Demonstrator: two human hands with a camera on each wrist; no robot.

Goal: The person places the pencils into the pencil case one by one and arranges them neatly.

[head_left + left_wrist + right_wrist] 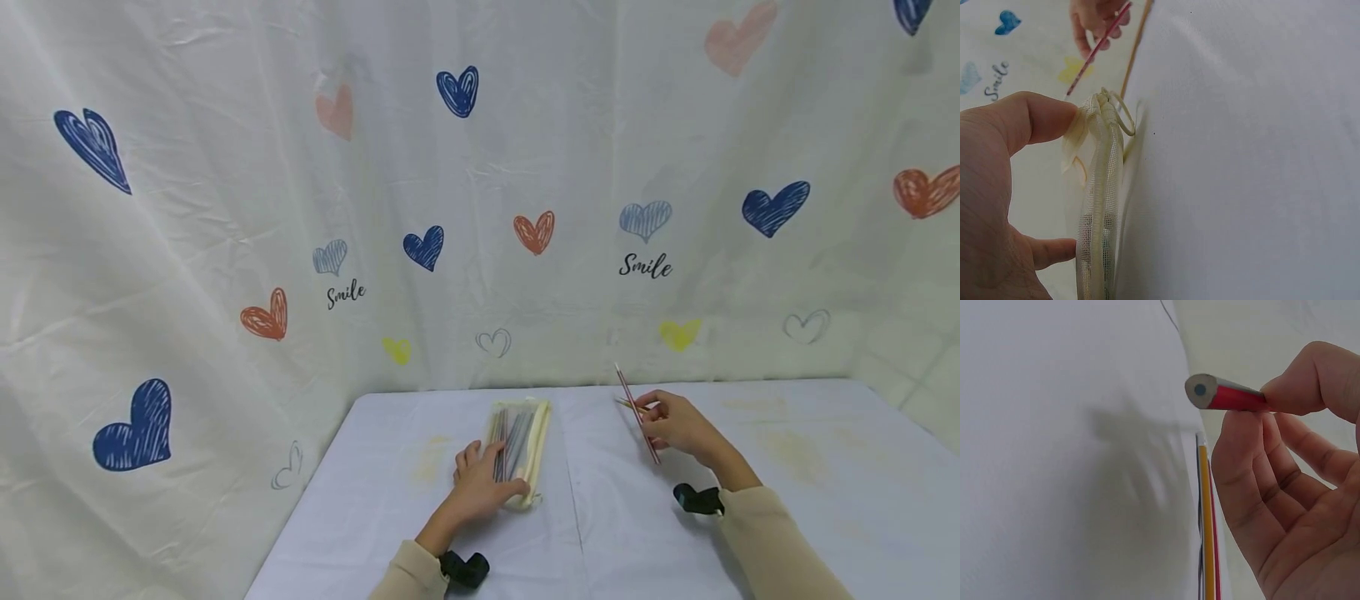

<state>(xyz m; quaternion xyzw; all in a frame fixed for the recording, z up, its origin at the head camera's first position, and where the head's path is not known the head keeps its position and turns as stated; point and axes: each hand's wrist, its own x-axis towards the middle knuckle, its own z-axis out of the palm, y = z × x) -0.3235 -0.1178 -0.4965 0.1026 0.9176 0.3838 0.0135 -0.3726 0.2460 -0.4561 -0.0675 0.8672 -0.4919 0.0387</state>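
Hands [482, 485] [677, 425] touch mesh pouch [537, 450] and slim pencil [1229, 395].

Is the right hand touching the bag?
No, the right hand holds a red pencil well apart from the bag.

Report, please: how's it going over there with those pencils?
Right hand pinching red pencil. Left hand resting on mesh pouch. Yellow pencil lying near right hand, apparently not blocking it.

The head camera looks forward and down over the desk [637, 550]; the wrist cameras sit close, both showing the right hand [678, 425].
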